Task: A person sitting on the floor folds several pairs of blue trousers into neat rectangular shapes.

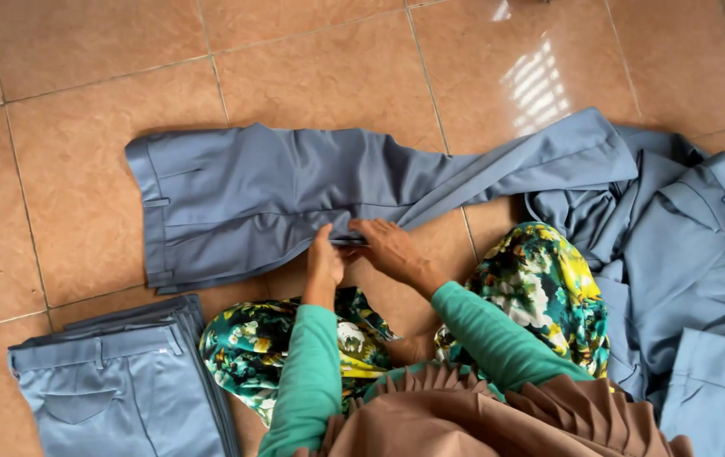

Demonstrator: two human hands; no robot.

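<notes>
Both hands meet at the near edge of the spread trousers: the left hand [324, 264] pinches the blue-grey cloth at the crotch seam, fingers closed on a fold of it, and the right hand [386, 247] lies just beside it, fingers curled over the same edge and pressing it to the floor. Green sleeves [311, 372] run back from both wrists to a brown pleated garment [498, 415] at the bottom of the view, and the person's knees, covered in a floral fabric [540, 288] of green, yellow and white, sit to either side of the arms. Close by on the left, a neat stack of folded trousers [121, 381] in the same blue-grey rests on the tiles. The trousers being handled [252, 199] lie flat just beyond the hands, waistband to the left, one leg stretching off to the right towards a loose heap of more blue-grey trousers [692, 254] piled against the right edge. Beyond all of it, the tiled floor [311, 59], a reddish brown, catches a patch of window light.
</notes>
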